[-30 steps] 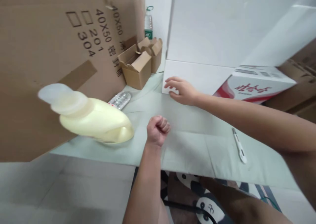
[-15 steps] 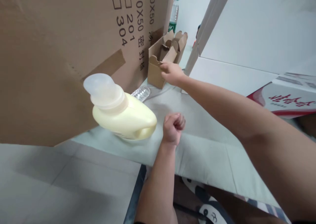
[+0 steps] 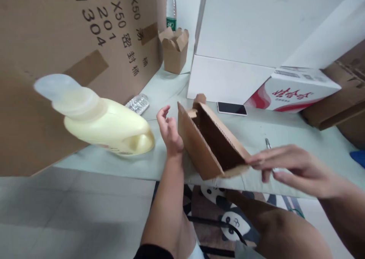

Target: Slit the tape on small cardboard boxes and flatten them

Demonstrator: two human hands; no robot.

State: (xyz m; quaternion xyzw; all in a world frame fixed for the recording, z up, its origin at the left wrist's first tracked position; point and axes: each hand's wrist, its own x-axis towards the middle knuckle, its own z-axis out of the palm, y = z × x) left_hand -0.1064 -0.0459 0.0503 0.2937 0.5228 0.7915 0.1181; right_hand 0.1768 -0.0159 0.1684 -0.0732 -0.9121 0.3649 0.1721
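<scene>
An open-topped brown cardboard box (image 3: 201, 148) rests near the front edge of the covered table, its long opening facing up. My left hand (image 3: 170, 133) is beside the box's left side, fingers loosely curled and apart, holding nothing. At the box's right end, the outstretched fingertips of my right hand (image 3: 293, 169) touch the edge of a flap; the thumb is apart from them. A pen (image 3: 267, 143) lies partly hidden behind that hand. Left of my left hand stands a pale yellow jug (image 3: 114, 126) with a translucent cap.
A big printed carton (image 3: 42, 42) rises at the left. Farther back are a small brown box (image 3: 174, 55), a green-labelled bottle (image 3: 171, 11) and a clear plastic bottle (image 3: 138, 104). A phone (image 3: 232, 108) lies before a white panel (image 3: 222, 76); a red-and-white box (image 3: 302, 89) stands right.
My right hand has left the back boxes and come to the front right. A cardboard box now sits between my hands. My left fist has opened. The view has turned right.
</scene>
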